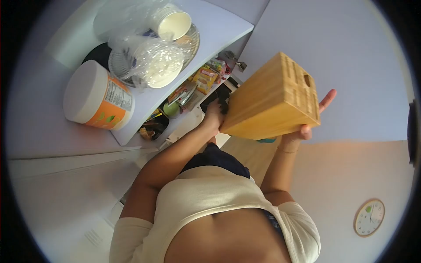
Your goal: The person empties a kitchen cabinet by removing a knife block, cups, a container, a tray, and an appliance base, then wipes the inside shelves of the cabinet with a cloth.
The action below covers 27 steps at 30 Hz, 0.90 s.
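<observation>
A light wooden knife block [258, 101] is held up and tilted in front of me, its slotted face [302, 90] turned to the right. The slots I can see hold no knives. My right hand [302, 133] supports it at the lower right corner, thumb on the near edge and one finger sticking out beyond the far side. Against the block's left end is my left hand [213, 115], its fingers bunched around a black, soft-looking cloth [223, 104]. Part of the left fingers is hidden.
On the white shelf at upper left stand a white tub with an orange label [100, 96], paper cups [174, 24] and plastic-wrapped disposable ware [160, 65]. Food packets [204, 80] fill a lower shelf. A round clock [369, 218] hangs on the wall at right.
</observation>
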Each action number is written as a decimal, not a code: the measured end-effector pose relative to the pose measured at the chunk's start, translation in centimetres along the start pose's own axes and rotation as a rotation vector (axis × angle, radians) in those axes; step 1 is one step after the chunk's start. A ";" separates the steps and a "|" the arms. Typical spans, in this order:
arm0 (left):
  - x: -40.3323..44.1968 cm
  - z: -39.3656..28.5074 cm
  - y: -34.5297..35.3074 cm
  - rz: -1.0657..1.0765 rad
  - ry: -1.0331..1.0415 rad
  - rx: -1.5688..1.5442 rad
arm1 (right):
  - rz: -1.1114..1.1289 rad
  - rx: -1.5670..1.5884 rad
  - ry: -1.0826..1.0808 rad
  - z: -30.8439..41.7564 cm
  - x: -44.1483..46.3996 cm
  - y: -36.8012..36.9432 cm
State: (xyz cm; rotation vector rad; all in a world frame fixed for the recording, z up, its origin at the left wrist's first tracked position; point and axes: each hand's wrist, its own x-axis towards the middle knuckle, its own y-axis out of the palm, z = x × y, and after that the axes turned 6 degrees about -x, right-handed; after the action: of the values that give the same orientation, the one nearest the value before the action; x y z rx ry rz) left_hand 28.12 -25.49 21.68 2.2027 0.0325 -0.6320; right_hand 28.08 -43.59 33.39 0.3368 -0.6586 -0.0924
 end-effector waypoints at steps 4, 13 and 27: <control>-0.4 -0.4 -0.5 -0.033 0.256 0.105 | 0.051 -0.048 -0.042 0.4 0.5 -0.3; -3.1 -4.3 -4.5 0.037 0.129 -0.156 | -0.295 0.614 0.328 -3.4 -4.4 -3.3; -5.9 -3.5 -9.6 0.308 0.205 -0.166 | -0.328 0.780 1.017 -9.4 -14.0 -2.7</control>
State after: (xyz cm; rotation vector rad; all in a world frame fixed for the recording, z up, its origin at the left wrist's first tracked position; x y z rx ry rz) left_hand 22.22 -15.51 19.36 2.0475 -0.1406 -0.2231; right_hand 22.88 -40.84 17.40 1.1443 0.4147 0.0360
